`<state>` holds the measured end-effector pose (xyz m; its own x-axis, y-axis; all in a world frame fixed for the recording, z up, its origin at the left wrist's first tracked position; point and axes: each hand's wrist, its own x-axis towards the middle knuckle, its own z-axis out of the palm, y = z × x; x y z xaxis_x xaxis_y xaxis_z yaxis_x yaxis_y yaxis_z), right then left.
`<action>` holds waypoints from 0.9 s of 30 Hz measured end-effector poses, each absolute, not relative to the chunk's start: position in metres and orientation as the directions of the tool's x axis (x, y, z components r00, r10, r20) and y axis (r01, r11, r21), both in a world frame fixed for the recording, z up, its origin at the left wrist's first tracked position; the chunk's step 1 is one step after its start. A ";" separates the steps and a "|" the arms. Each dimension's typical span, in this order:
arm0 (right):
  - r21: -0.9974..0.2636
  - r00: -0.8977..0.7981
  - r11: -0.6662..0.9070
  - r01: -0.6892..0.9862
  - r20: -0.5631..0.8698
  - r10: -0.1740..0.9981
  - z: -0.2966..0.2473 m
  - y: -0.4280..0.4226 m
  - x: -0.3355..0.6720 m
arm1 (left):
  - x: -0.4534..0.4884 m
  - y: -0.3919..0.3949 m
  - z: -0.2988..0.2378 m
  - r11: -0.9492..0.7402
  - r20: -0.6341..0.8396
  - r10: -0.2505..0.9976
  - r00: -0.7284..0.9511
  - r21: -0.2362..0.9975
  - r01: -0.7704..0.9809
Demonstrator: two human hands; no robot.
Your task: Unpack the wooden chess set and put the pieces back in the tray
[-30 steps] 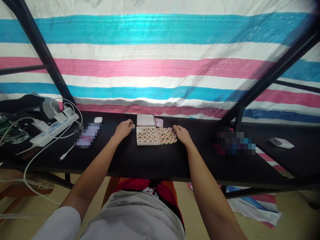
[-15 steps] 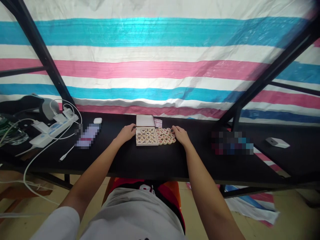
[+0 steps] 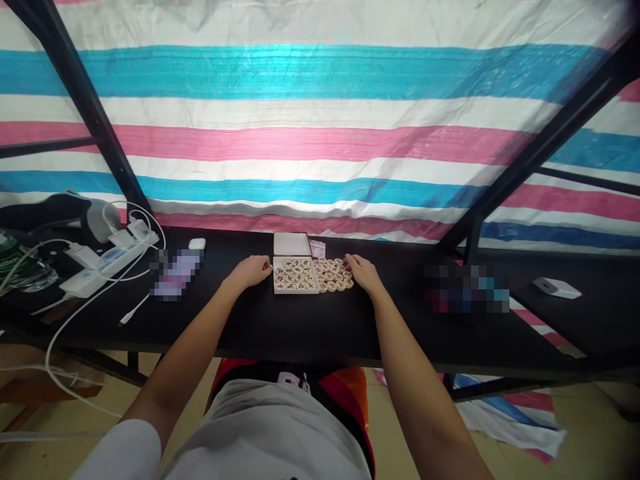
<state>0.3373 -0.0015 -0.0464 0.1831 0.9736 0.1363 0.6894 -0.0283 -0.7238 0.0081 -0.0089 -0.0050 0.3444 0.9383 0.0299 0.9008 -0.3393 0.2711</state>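
Note:
A shallow pale box [image 3: 296, 289] filled with round wooden game pieces sits on the black table [image 3: 300, 327]. Its lid [image 3: 291, 244] lies just behind it. Several loose round pieces [image 3: 331, 274] lie packed together to the right of the box. My left hand [image 3: 251, 272] rests at the box's left edge with its fingers curled; whether anything is in them is hidden. My right hand [image 3: 363, 273] lies at the right side of the loose pieces, fingers stretched out and touching them.
A white power strip [image 3: 107, 264] with plugs and white cables [image 3: 133, 308] lies at the left, beside a small white case [image 3: 197, 243]. A white flat device [image 3: 557, 287] sits on the right. Black frame posts [image 3: 80, 100] and a striped tarp [image 3: 320, 140] stand behind.
My left hand, which held one round piece left of the box, moved right to the box's edge; the piece no longer shows. My right hand stayed on the loose pieces.

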 end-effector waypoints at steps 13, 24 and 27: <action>-0.698 0.166 -0.028 0.716 0.130 0.978 -0.046 0.000 0.338 | 0.032 -0.019 -0.010 -0.578 0.236 0.809 0.539 0.154 0.801; -0.676 0.148 -0.009 0.737 0.148 0.978 -0.049 0.002 0.340 | 0.035 -0.014 -0.020 -0.518 0.234 0.842 0.485 0.104 0.849; -0.684 0.155 -0.018 0.729 0.140 0.978 -0.049 0.001 0.340 | 0.035 -0.012 -0.022 -0.513 0.223 0.847 0.483 0.099 0.853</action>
<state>0.3399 0.0015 -0.0486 0.1551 0.9780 0.1396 0.7294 -0.0181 -0.6839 0.0346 -0.0120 -0.0219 0.4830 0.8467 0.2231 0.8528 -0.5127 0.0994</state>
